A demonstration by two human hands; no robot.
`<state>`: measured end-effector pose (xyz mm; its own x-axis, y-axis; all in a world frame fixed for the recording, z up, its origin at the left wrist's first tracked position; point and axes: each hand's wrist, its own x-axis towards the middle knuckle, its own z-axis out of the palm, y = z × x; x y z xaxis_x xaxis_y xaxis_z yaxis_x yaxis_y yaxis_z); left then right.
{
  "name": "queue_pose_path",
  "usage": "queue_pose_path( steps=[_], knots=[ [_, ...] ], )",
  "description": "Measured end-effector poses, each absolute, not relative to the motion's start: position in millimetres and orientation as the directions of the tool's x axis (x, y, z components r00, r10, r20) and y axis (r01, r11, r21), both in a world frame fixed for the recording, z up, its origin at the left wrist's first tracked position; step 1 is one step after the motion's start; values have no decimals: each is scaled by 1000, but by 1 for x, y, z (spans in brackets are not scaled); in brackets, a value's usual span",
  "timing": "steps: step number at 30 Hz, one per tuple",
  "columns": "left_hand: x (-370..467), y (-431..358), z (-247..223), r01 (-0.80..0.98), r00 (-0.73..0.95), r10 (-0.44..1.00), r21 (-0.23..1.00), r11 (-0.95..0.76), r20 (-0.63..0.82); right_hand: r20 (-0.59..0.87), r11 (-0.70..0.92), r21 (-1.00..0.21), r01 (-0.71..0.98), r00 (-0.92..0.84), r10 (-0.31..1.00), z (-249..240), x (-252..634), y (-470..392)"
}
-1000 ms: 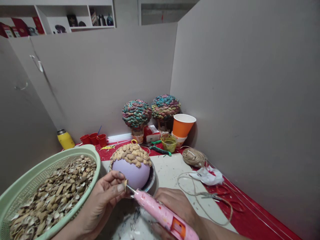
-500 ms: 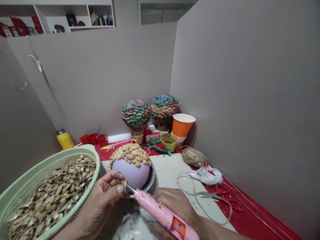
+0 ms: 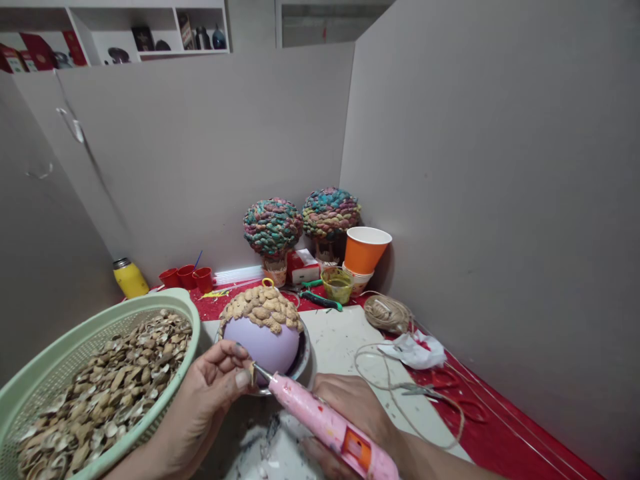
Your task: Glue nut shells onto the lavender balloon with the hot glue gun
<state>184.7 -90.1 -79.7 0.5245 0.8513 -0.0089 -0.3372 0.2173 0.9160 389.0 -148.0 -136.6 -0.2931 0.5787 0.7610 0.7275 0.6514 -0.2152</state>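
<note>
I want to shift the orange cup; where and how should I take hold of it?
I'd come from above and pinch the near rim of the orange cup, thumb outside, finger inside: its wide mouth opens upward, while the yellowish bowl crowds the stack's lower left.

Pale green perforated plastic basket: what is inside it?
The pale green perforated plastic basket holds a heap of loose brown peanut shells, some showing pale insides. The heap hides the bottom, so whatever lies beneath cannot be seen.

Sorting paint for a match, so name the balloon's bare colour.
Pale purple on the balloon, clearest in the head view.
</note>
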Motion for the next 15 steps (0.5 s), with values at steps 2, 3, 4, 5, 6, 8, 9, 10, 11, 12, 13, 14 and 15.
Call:
queue_pose_path(
  steps=[2,3,4,5,6,8,9,10,11,12,13,14,15],
  knots=[
    [185,-90,-80,-337,524,852,917,215,-7,759,644,-223,731,-284,585,-137,389,-148],
    [185,-90,-80,-338,523,852,917,214,-6,760,641,-227,734,-278,587,-138,389,-147],
    [185,-90,-80,-338,522,853,917,213,-6,761,637,-230,736,-272,589,-139,389,-147],
    [185,-90,-80,-339,522,853,916,213,-5,762,634,-233,738,-266,590,-140,388,-147],
    [185,-90,-80,-339,523,852,917,212,-4,764,631,-235,739,-261,590,-140,388,-146],
    [185,-90,-80,-339,527,850,917,210,0,766,626,-242,741,-250,592,-142,387,-146],
    [185,-90,-80,-340,529,849,917,209,3,767,624,-246,741,-244,593,-142,387,-145],
    [184,-90,-80,-343,531,847,916,207,7,769,623,-250,741,-239,592,-142,387,-145],
    [184,-90,-81,-346,533,846,915,207,9,772,623,-254,740,-233,592,-141,387,-145],
    [184,-89,-81,-349,536,844,914,210,10,774,623,-257,739,-228,591,-140,387,-146],
    [183,-89,-82,-352,538,843,911,214,9,776,627,-257,736,-229,588,-138,387,-146],
    [183,-89,-82,-356,538,843,909,218,8,781,635,-252,731,-235,579,-135,388,-147],
    [183,-88,-82,-359,538,843,906,223,6,787,648,-240,723,-246,566,-132,388,-148]
  ],
)
